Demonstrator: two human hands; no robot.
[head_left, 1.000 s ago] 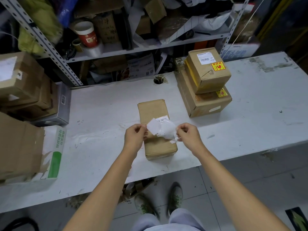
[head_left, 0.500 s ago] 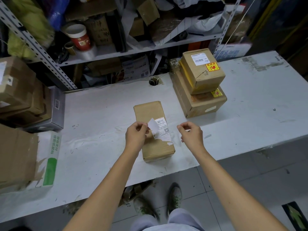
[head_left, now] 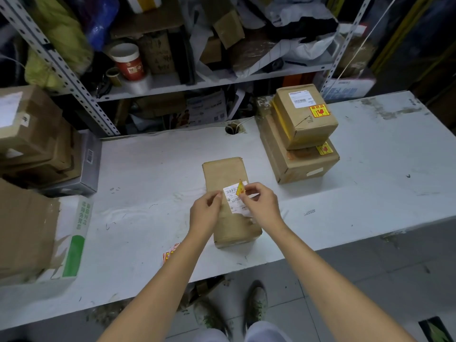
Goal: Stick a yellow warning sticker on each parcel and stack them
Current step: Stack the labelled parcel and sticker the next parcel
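A long brown parcel (head_left: 225,175) with a white label lies on the white table (head_left: 148,174) in front of me. My right hand (head_left: 262,204) pinches a small yellow warning sticker (head_left: 239,188) just above that label. My left hand (head_left: 206,213) rests on the parcel's left edge, its fingers loosely curled with nothing visible between them. At the back right a small box (head_left: 304,124) sits on a wider box (head_left: 299,166); each carries a yellow sticker. A red and yellow sticker sheet (head_left: 170,255) lies on the table, partly hidden by my left forearm.
Brown cartons (head_left: 32,137) and a large open box (head_left: 24,233) crowd the table's left end. A cluttered metal shelf (head_left: 197,85) stands behind the table. A cable hole (head_left: 232,128) is at the table's back edge. My feet show below the front edge.
The white backing paper that both hands held is gone from them. My right hand now pinches a yellow sticker over the parcel's label. A sticker sheet shows near my left forearm.
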